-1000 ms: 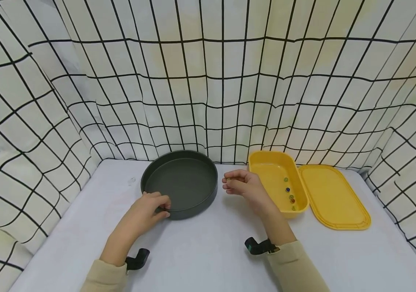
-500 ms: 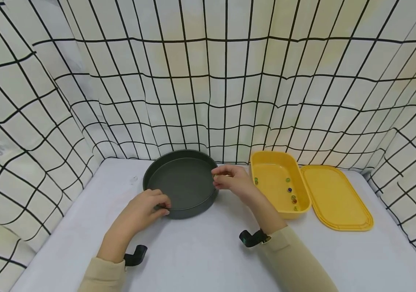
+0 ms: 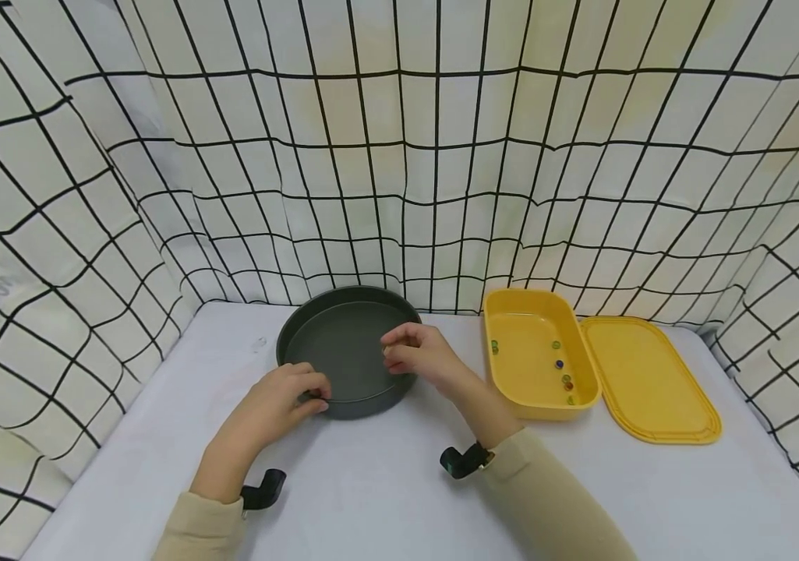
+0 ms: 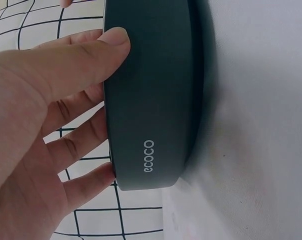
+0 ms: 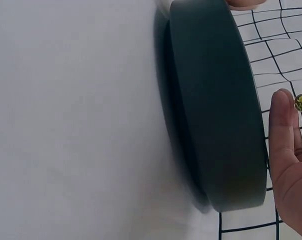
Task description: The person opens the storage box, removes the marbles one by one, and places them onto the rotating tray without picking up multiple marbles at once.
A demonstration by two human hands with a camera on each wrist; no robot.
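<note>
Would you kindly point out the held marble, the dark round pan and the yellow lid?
Held marble (image 5: 301, 103): right wrist view, its visible face.
Dark round pan (image 3: 343, 351): head view, bare inside floor.
Yellow lid (image 3: 652, 382): head view, flat middle.

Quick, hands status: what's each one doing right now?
Left hand: gripping the rim of the dark round pan.
Right hand: pinching a small yellow-green marble above the pan.
</note>
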